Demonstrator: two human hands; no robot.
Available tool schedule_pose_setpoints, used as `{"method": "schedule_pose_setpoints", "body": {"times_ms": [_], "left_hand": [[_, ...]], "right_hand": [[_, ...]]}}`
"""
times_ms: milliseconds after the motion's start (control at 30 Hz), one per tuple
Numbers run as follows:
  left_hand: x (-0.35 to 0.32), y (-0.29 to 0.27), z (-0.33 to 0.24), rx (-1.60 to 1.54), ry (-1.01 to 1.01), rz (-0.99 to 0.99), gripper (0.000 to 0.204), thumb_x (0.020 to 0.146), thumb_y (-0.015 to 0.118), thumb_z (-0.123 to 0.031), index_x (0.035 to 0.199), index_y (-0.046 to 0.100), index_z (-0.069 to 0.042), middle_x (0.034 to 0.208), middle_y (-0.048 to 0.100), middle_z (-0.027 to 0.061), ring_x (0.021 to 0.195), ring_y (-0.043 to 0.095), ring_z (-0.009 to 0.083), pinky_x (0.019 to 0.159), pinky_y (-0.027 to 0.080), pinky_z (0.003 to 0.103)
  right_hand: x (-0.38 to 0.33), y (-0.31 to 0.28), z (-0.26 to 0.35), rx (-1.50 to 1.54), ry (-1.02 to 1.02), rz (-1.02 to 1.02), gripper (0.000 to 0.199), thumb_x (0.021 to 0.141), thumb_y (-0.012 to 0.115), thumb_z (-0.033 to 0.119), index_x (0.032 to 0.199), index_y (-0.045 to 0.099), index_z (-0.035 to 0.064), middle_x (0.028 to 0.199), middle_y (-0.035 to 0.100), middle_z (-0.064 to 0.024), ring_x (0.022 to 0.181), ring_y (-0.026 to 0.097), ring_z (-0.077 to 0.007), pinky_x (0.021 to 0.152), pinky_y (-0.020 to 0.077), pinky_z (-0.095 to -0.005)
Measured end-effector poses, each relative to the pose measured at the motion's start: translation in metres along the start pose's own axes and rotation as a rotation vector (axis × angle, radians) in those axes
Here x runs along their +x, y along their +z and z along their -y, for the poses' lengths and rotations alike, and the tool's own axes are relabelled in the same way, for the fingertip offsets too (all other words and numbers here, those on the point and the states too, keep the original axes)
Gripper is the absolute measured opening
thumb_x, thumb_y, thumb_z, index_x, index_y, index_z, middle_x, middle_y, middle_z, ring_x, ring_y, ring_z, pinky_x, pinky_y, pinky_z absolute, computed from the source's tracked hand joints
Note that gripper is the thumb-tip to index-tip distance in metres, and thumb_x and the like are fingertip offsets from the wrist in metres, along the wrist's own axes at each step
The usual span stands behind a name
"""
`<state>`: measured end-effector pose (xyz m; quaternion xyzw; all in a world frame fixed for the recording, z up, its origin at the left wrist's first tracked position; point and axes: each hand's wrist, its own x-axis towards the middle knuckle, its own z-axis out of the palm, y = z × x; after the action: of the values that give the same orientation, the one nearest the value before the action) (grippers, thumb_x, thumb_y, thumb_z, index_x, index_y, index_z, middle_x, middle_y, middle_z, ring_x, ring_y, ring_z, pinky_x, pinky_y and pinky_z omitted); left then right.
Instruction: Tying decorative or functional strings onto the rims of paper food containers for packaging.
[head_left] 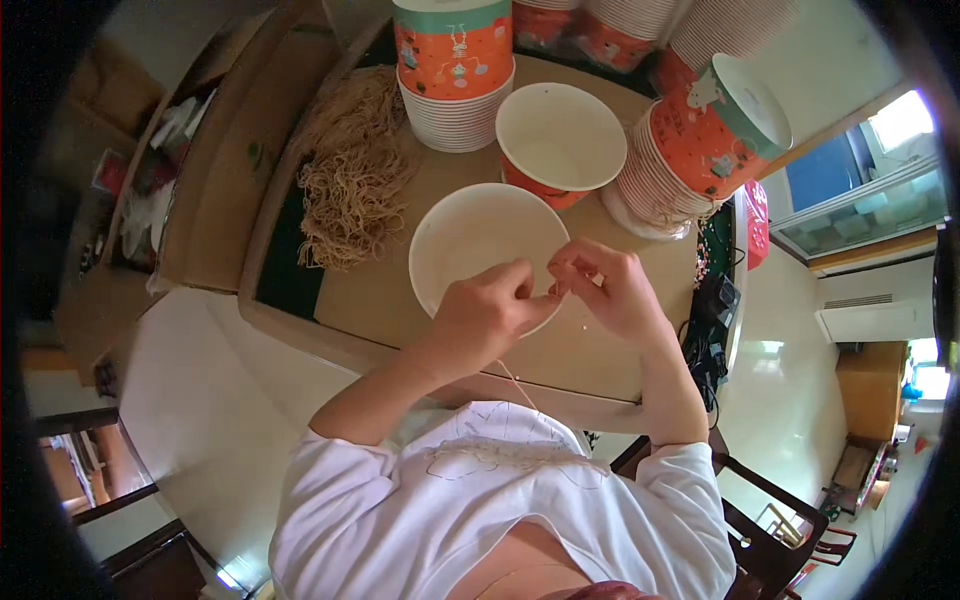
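Note:
Both hands meet over the near right rim of a wide white paper bucket (470, 235). My left hand (483, 312) is closed, with thumb and index finger pressed together at its right side. A thin beige string (517, 384) runs from beneath this hand, past the table edge, toward my lap. My right hand (612, 288) is closed in a pinch, its fingertips almost touching the left ones. What lies between the fingertips is too small to make out. Left of the bucket lies a tangled heap of beige strings (352, 180).
A second white-lined bucket (560, 135) stands behind the first. Stacks of orange and green paper buckets (455, 60) rise at the back, with a tilted stack (700, 135) on the right. Black cables (710, 345) lie along the right edge. A large cardboard box (225, 150) stands left.

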<state>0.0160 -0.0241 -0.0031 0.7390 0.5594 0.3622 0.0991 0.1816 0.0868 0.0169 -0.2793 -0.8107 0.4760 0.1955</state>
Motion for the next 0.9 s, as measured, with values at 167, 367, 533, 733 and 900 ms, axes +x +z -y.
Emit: {"method": "schedule_pose_setpoints", "body": {"times_ms": [167,367,533,733,900], "left_hand": [[0.007,0.003,-0.002,0.393,0.252,-0.073,0.02,0.074,0.067,-0.013,0.094,0.07,-0.012,0.079,0.05,-0.0017,0.066,0.055,0.0111,0.051,0.049,0.024],[0.016,0.001,0.009,0.431,0.371,-0.038,0.018,0.073,0.067,-0.013,0.091,0.069,-0.01,0.08,0.051,-0.0014,0.066,0.056,0.0115,0.05,0.05,0.024],[0.023,0.001,0.021,0.406,0.463,0.014,0.008,0.075,0.067,-0.014,0.082,0.065,-0.009,0.082,0.054,-0.0001,0.068,0.058,0.0128,0.051,0.05,0.025],[0.016,0.003,0.009,-0.161,0.022,-0.017,0.008,0.083,0.066,-0.013,0.082,0.061,-0.006,0.083,0.057,0.004,0.069,0.06,0.0152,0.052,0.048,0.028],[0.022,-0.002,0.025,-1.115,-0.761,0.321,0.01,0.093,0.059,-0.017,0.092,0.06,-0.006,0.07,0.054,-0.001,0.061,0.049,0.0061,0.05,0.037,0.019]], "right_hand": [[0.001,0.001,-0.003,-0.036,0.04,0.004,0.009,0.09,0.057,0.005,0.093,0.062,-0.001,0.075,0.064,-0.0089,0.066,0.063,-0.0158,0.062,0.0504,-0.0284],[0.002,0.0,0.0,-0.034,0.107,0.026,0.01,0.089,0.058,0.007,0.094,0.063,0.0011,0.07,0.062,-0.01,0.059,0.058,-0.017,0.056,0.0477,-0.0302],[0.002,0.003,-0.005,-0.078,0.097,0.036,0.01,0.088,0.059,0.008,0.093,0.064,0.001,0.07,0.061,-0.0103,0.059,0.056,-0.0152,0.057,0.0468,-0.0305],[-0.015,0.032,-0.02,0.112,0.03,-0.227,0.01,0.087,0.061,0.003,0.094,0.067,0.0007,0.085,0.065,-0.0081,0.07,0.059,-0.0123,0.06,0.0465,-0.0256],[-0.025,0.066,-0.028,0.192,-0.158,-0.653,0.016,0.082,0.067,-0.004,0.096,0.071,0.0006,0.098,0.067,-0.0104,0.082,0.062,-0.0151,0.066,0.0496,-0.025]]}}
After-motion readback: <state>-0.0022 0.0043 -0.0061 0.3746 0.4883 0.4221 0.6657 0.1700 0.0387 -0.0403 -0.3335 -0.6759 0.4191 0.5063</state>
